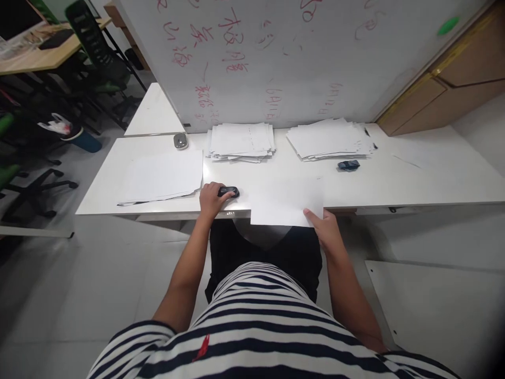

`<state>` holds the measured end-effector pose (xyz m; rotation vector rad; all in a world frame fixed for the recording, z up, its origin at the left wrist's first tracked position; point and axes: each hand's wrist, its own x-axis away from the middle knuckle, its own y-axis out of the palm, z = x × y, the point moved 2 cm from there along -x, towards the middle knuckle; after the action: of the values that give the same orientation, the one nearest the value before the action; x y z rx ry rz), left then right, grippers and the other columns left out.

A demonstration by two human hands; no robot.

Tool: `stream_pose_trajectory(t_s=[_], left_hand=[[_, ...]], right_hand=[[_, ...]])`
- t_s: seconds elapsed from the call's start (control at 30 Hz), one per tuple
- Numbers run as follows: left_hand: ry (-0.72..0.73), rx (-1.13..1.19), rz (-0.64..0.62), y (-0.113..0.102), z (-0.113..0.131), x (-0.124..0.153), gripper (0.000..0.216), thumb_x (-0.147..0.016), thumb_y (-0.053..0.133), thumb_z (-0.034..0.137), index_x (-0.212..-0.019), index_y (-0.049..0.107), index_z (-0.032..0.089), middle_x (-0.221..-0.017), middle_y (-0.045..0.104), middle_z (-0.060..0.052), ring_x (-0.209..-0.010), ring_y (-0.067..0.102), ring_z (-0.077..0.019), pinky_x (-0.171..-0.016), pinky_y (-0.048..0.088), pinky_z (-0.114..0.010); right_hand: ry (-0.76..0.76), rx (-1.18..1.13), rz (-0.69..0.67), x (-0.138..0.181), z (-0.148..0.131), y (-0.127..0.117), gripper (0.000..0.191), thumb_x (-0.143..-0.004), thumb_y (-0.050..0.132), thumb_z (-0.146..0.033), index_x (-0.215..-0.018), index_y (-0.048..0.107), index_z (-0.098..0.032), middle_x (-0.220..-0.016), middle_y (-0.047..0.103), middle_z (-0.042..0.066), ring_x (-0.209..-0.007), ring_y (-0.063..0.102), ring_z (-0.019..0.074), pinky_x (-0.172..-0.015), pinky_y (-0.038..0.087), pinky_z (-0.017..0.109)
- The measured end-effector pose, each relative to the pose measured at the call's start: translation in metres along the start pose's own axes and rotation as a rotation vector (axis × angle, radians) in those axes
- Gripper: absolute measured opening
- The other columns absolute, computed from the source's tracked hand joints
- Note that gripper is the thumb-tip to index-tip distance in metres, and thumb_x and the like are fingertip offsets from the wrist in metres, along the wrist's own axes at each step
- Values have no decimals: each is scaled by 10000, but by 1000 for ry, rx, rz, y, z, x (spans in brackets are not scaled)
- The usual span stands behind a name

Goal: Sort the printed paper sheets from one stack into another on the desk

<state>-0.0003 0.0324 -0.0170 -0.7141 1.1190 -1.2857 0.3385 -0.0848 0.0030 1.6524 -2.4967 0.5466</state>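
Note:
A small black stapler [229, 191] lies near the table's front edge, with my left hand [211, 199] closed around its left end. In my right hand [325, 225] is the right front corner of a white sheet of paper [284, 202], the thumb on top and the other fingers underneath. The sheet lies partly on the table and sticks out past its front edge. To the left of my left hand rests a wide pile of paper [161, 176]. Beyond the sheet, on the right, sits a small dark blue object [349, 165] whose kind I cannot make out.
Two paper stacks [241, 141] [331, 139] stand at the back of the white table [434, 181], against a whiteboard [244, 89] with red writing. A small rounded device [180, 140] is left of them. Brown cardboard [445, 95] leans at the right. Chairs and a blue bin [84, 141] stand left.

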Motion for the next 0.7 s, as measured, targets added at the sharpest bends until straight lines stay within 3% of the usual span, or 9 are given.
stream_pose_trajectory(t_s=[0.23, 0.43, 0.57, 0.7], left_hand=[[8, -15, 3, 4, -2, 0, 391, -823, 524, 596, -973, 604, 243, -991, 633, -67, -975, 525, -249, -864, 397, -363], [14, -30, 21, 5, -3, 2, 409, -815, 528, 611, -972, 609, 243, -975, 638, -62, -964, 531, -245, -880, 390, -359], [26, -20, 23, 6, -4, 2, 424, -814, 524, 619, -975, 618, 239, -949, 640, -67, -947, 537, -242, -859, 390, -353], [73, 4, 95, 9, -6, 2, 448, -803, 524, 637, -943, 626, 224, -904, 644, -65, -899, 541, -227, -806, 388, -340]], right_hand=[[51, -121, 8, -1, 16, 6, 482, -666, 747, -462, -1005, 700, -123, -1004, 731, 104, -912, 683, 265, -811, 534, 367], [-30, -139, -14, -27, 2, 25, 477, -681, 730, -455, -1019, 686, -122, -1048, 719, 114, -964, 667, 254, -876, 510, 372], [-170, -131, -99, -79, -39, 69, 490, -711, 689, -436, -1087, 659, -123, -1104, 696, 118, -988, 651, 236, -877, 505, 348], [-266, -1, -163, -145, -98, 138, 438, -774, 578, -374, -1135, 612, -127, -1023, 694, 96, -782, 650, 197, -715, 541, 343]])
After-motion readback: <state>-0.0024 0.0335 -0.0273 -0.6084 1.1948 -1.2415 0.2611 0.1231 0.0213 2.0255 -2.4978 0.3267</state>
